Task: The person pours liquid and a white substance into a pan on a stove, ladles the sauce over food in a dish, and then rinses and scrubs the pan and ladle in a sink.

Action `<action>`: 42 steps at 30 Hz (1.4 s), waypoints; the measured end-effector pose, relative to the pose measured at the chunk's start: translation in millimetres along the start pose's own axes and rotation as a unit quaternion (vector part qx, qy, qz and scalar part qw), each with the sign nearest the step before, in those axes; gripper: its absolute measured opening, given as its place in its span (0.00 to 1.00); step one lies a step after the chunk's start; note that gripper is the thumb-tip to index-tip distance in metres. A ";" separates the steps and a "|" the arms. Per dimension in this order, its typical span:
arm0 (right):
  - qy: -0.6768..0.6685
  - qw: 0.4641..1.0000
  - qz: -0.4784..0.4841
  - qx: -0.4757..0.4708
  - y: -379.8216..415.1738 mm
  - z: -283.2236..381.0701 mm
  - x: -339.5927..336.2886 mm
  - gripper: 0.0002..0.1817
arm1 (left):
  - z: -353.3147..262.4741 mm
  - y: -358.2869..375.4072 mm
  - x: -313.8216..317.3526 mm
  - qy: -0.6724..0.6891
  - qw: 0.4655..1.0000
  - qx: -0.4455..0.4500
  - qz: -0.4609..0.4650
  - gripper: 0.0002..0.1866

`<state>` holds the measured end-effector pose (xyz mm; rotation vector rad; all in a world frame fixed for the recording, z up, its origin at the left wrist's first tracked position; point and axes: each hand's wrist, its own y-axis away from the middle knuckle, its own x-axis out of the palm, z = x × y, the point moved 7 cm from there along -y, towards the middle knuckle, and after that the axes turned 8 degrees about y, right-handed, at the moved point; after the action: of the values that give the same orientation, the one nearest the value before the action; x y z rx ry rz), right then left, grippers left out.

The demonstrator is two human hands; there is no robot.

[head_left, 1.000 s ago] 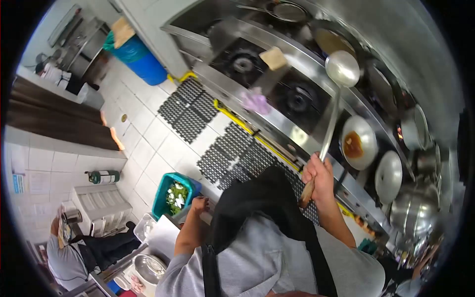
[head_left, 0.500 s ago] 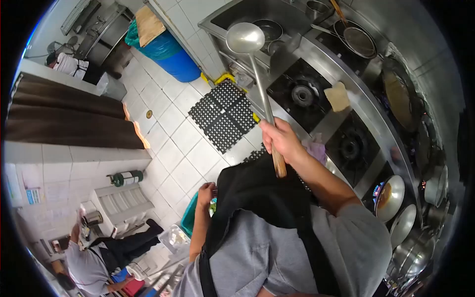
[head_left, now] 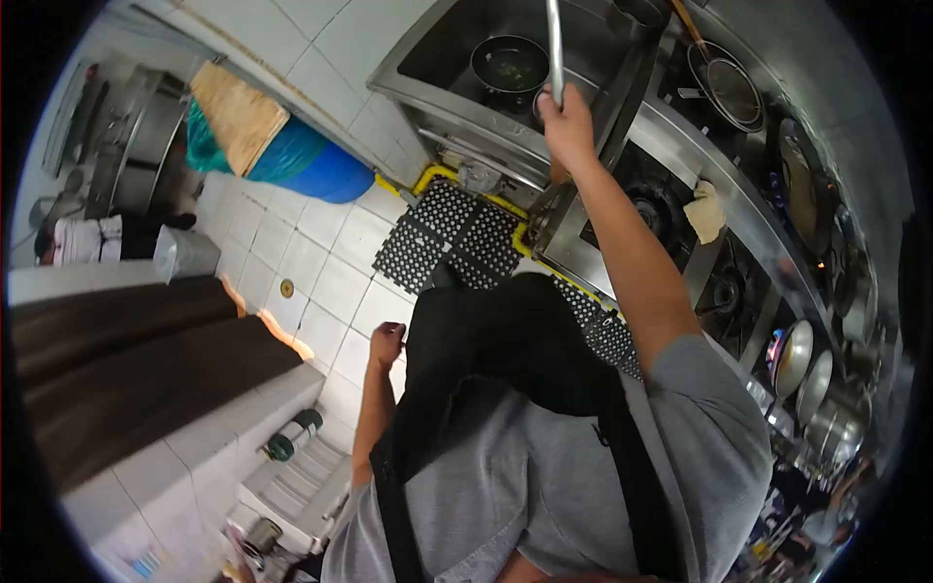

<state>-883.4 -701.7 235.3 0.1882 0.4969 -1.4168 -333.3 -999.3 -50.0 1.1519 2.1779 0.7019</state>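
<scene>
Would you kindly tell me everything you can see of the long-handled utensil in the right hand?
The long-handled utensil has a slim, straight, silvery shaft, seemingly metal, and a brown, wood-like end below the right hand gripping it. It runs almost vertically in the view, across the basin; its far end is out of frame.

This is a commercial kitchen, approx. restaurant type. At 2 to 3 o'clock there is a long steel gas range (head_left: pixel 671 146) w/ several burners (head_left: pixel 729 290), & a flame (head_left: pixel 775 352) shows beside a silver pan (head_left: pixel 796 355). A strainer (head_left: pixel 731 92) is near 2 o'clock, metal pots (head_left: pixel 834 428) near 4. Toward 12 there is a deep steel basin (head_left: pixel 457 113) w/ a black pan (head_left: pixel 505 66) inside. The floor (head_left: pixel 326 262) is of white tiles, w/ a round drain (head_left: pixel 287 288) at 9 o'clock & black perforated mats (head_left: pixel 418 243) before the range. The camera wearer has a black apron (head_left: pixel 496 335).
</scene>
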 end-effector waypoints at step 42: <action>0.027 0.935 0.136 0.326 -188.2 -51.4 71.3 0.18 | -345.1 -290.4 -6.5 -0.206 0.966 0.022 0.157 0.14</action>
<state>-1072.6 -774.3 189.8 0.8016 0.0208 -1.2611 -729.4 -1210.1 -3.1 1.5333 1.6905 0.4859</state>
